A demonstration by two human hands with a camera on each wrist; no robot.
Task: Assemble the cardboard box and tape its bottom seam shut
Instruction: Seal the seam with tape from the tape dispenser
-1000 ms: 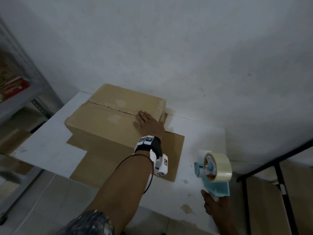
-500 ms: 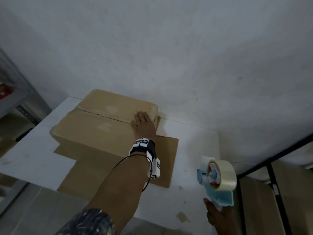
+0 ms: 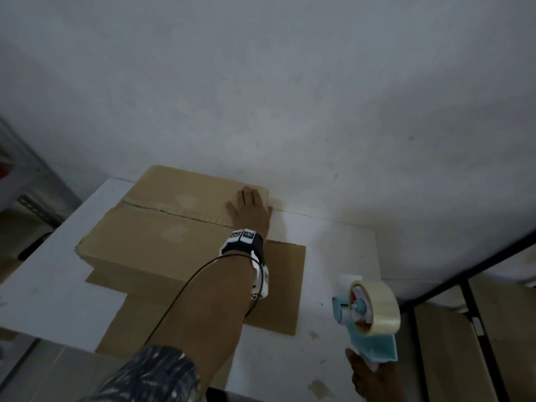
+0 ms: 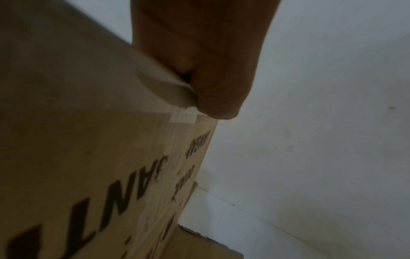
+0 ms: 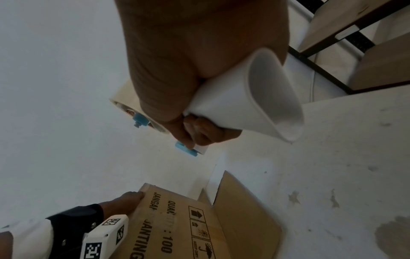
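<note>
One white desk is carrying everything, pushed up against a plain white wall. Sitting on the desk's left half is the cardboard box, bottom side up, its two flaps meeting in an untaped seam running across the top; outer flaps are lying flat on the desk toward the near and right sides. Black print is showing on the box's right wall in both wrist views. Left hand is resting palm-down on the top of the box at the right end of the seam, fingers straight and together, reaching the far right corner; the left wrist view is showing the heel of the hand pressing over the top edge. Right hand is hovering over the desk's right near corner, well apart from the box, fingers wrapping tight around the white handle of the blue tape dispenser, holding it upright with the tape roll on top. Metal shelving is standing at the far left, dark frame at the right.
</note>
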